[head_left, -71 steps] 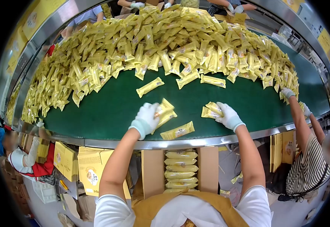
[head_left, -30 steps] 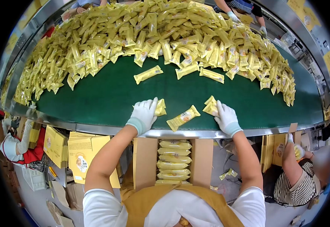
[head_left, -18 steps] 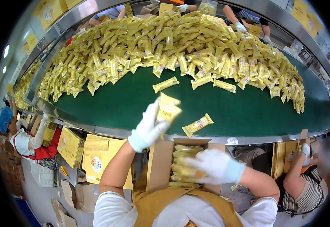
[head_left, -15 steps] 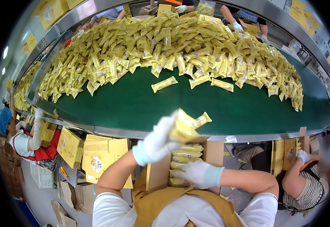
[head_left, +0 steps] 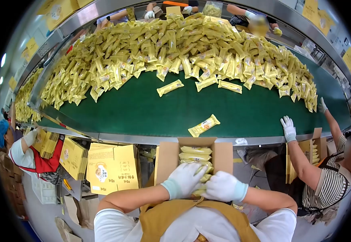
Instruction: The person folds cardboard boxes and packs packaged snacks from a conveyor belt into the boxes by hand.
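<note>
An open cardboard box [head_left: 169, 159] stands in front of my body with a row of yellow snack packets [head_left: 195, 157] lying in it. My left hand [head_left: 185, 178] reaches into the box from the left, fingers bent down over the packets and gripping among them. From the right, my right hand [head_left: 225, 186] meets it at the row, its fingers curled in against the packets; their tips are hidden. Just beyond the box, a single packet [head_left: 204, 126] lies on the green belt [head_left: 143, 109].
A large heap of packets [head_left: 163, 48] covers the far part of the belt. Folded yellow cartons [head_left: 113, 167] stand on the left. A co-worker in a striped top [head_left: 324, 183] sits on the right, both gloved hands over the belt. Other workers are at the left and far side.
My left hand has come down from the belt edge into the box with the packet it held. My right hand has curled its fingers. The right co-worker's hands have reached onto the belt.
</note>
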The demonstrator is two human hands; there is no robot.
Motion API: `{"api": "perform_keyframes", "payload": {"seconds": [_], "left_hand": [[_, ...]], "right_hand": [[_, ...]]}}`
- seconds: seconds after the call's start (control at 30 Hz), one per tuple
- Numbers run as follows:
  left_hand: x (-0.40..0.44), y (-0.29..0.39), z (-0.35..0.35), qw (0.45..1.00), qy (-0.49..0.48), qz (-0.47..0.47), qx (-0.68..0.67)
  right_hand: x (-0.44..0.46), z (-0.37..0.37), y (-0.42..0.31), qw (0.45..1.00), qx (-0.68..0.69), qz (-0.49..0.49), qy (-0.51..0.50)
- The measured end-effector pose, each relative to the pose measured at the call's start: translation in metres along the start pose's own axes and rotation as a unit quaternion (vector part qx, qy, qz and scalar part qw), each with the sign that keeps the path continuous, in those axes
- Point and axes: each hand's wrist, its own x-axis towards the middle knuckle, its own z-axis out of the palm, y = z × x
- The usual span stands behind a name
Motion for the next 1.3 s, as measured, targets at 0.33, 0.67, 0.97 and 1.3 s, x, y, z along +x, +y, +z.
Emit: {"api": "perform_keyframes", "payload": {"seconds": [0.33, 0.67, 0.97, 1.3], "left_hand": [[0.014, 0.01, -0.009, 0.997, -0.076, 0.012, 0.025], [-0.04, -0.039, -0.023, 0.802, 0.479, -0.215, -0.284], [0.004, -0.016, 0.076, 0.792, 0.117, -0.189, -0.569], [0.13, -0.1, -0.156, 0.746, 0.32, -0.01, -0.583]], "right_hand": [[0.049, 0.041, 0.116, 0.86, 0.247, 0.445, 0.019], [-0.037, -0.008, 0.066, 0.861, 0.189, 0.373, 0.289], [-0.086, 0.014, 0.098, 0.752, 0.236, 0.513, 0.342], [-0.05, -0.166, 0.123, 0.506, 0.525, 0.218, 0.649]]}}
